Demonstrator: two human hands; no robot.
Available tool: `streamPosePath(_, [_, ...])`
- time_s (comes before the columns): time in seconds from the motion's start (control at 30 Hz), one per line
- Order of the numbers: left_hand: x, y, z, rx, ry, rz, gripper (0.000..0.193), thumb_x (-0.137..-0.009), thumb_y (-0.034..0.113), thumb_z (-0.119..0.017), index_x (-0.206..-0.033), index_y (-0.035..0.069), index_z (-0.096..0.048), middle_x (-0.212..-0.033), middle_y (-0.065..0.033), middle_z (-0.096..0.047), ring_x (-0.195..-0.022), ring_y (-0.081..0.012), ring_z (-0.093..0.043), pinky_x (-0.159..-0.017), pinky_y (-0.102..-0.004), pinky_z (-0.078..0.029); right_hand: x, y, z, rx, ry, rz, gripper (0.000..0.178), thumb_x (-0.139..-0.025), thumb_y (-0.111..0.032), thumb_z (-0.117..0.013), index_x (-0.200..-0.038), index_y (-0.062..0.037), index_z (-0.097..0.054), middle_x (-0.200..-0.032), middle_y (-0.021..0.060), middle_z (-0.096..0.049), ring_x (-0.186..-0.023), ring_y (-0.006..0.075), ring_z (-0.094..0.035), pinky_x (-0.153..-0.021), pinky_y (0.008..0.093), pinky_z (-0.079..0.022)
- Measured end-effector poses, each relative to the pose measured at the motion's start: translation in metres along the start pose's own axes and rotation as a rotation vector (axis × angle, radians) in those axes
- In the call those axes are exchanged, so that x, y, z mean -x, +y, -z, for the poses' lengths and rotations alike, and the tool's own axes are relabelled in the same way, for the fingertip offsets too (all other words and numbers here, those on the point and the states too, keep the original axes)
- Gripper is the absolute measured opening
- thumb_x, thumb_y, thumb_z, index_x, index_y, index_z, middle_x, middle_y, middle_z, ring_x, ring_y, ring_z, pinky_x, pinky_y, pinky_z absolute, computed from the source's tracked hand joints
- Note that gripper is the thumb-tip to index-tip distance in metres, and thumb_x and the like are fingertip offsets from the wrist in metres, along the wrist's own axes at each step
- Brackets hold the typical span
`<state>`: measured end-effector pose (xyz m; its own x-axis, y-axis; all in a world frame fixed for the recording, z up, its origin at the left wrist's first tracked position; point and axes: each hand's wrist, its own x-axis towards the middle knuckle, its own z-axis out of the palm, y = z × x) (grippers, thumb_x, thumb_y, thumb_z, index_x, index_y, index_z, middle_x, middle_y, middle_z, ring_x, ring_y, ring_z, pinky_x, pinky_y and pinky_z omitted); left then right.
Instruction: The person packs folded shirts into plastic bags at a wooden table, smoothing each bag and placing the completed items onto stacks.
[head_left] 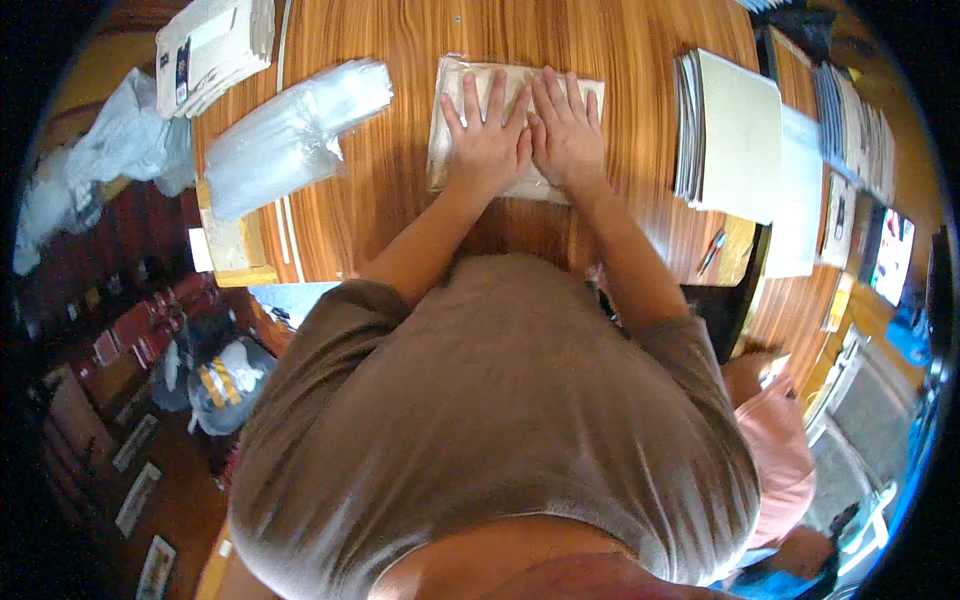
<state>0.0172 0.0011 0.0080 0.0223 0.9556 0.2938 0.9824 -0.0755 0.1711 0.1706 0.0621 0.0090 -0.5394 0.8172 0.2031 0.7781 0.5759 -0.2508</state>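
Smoothing the plastic-wrapped packet, we judge, left hand and right hand spread flat; next probably needs lifting clear

Probably a packing workshop: plastic sleeves lie at the left edge of a wooden table, stacked flat pieces at its right.

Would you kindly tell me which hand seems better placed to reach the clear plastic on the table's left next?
Probably the left hand: it lies flat on the beige packet, on the side nearer the clear plastic. The right hand, also flat on the packet, is farther away.
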Motion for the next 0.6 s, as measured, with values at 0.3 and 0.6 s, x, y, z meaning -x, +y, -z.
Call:
streamPosePath(0.3, [-0.0029,0.0023,-0.0041,-0.082,-0.066,0.034,0.059,-0.097,0.042,-0.054,-0.153,0.024,-0.055,-0.167,-0.0153,-0.035,-0.154,-0.0526,-0.022,-0.116,-0.0805,-0.010,-0.0028,0.0025,-0.0071,-0.085,-0.099,-0.028,0.057,-0.109,-0.037,-0.037,-0.161,-0.0147,-0.042,-0.171,0.0061,-0.032,-0.160,0.0346,-0.022,-0.129,0.0580,-0.013])
streamPosePath(0.6, [-0.0060,0.0006,-0.0065,-0.067,-0.115,0.075,0.057,-0.098,0.042,-0.053,-0.152,0.027,-0.055,-0.169,-0.0126,-0.033,-0.153,-0.0525,-0.022,-0.116,-0.0804,-0.011,-0.0074,0.0029,-0.0103,-0.024,-0.103,-0.013,0.056,-0.109,-0.039,-0.039,-0.156,-0.0112,-0.050,-0.169,0.0068,-0.036,-0.159,0.0337,-0.023,-0.128,0.0582,-0.013])
